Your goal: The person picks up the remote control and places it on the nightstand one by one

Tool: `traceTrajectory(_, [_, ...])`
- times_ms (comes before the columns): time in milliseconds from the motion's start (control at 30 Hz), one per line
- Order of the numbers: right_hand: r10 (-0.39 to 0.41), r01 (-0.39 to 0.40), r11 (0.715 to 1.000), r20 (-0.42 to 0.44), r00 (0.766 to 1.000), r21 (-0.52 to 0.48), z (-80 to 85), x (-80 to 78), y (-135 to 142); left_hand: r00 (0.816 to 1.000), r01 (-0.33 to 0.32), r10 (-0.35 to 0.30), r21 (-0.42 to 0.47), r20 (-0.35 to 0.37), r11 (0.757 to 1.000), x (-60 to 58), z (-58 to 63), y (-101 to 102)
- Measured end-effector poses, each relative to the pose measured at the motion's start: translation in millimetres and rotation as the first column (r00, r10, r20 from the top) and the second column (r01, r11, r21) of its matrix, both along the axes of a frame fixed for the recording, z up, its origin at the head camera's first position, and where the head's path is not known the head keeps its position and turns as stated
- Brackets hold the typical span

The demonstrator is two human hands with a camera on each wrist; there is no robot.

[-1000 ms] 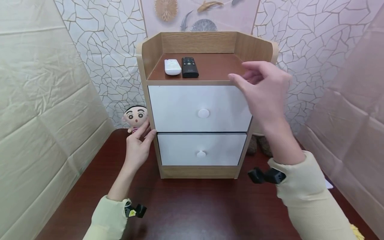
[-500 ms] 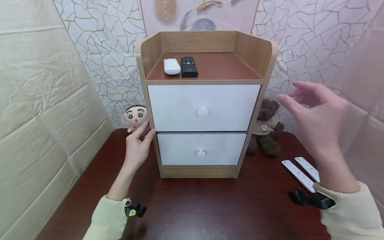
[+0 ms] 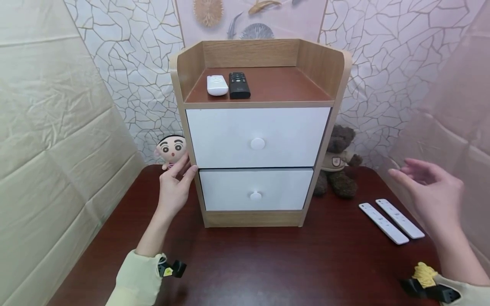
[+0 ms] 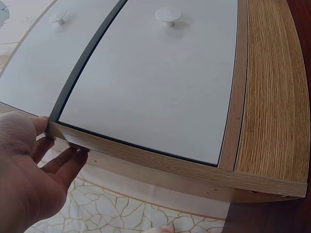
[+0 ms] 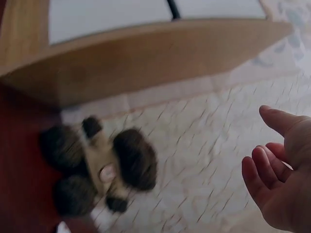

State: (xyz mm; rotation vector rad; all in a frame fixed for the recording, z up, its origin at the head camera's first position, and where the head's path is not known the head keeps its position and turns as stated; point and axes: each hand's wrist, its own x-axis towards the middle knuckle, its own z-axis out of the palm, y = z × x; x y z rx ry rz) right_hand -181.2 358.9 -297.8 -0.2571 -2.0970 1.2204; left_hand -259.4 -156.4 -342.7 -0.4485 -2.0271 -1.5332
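A small wooden cabinet (image 3: 252, 219) with two white drawers stands on the dark table. My left hand (image 3: 174, 189) holds its left edge, the thumb at the front and the fingers against the side panel, as the left wrist view also shows. Both drawers, the upper (image 3: 229, 127) and the lower (image 3: 229, 182), are closed. My right hand (image 3: 436, 195) hangs in the air at the right with nothing in it, its fingers loosely bent. Close by, two long white remotes (image 3: 384, 223) lie side by side on the table.
On the cabinet's top shelf lie a white remote (image 3: 217, 86) and a black remote (image 3: 239, 87). A plush doll (image 3: 171, 148) sits behind the left side, a brown teddy bear (image 3: 338, 161) behind the right. Yellow yarn-like material (image 3: 424, 274) shows beside my right wrist.
My right hand has moved right and down, from in front of the cabinet to above the table's right side, uncovering the bear and the white remotes. The left hand stays at the cabinet's edge.
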Motion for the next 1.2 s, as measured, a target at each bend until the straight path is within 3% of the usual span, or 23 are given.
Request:
traceTrajectory(333, [0.039,-0.044,0.998,0.094,0.995,0.043,-55.7,14.0,53,1.0,0.006,-0.006,0.011,0.004,1.0,0.2,2.4,0])
traceTrajectory(633, [0.033,-0.061,0.992,0.241,0.97,0.11,-106.0,23.1,86,1.0,0.011,-0.011,0.004,0.022,1.0,-0.7,1.3,-2])
traceTrajectory(800, [0.074,-0.102,0.99,0.254,0.964,0.101,-123.4,22.3,101,1.0,0.022,-0.022,0.017,0.019,1.0,-2.8,1.7,-1])
traceTrajectory(1033, [0.178,-0.223,0.966,0.288,0.941,0.131,-142.0,19.5,112,1.0,0.017,-0.018,0.016,0.015,1.0,-2.5,0.6,-1])
traceTrajectory(1200, [0.149,-0.235,0.947,0.348,0.925,0.22,-149.2,16.2,116,1.0,0.016,-0.017,0.013,0.019,1.0,-1.1,-1.5,-2])
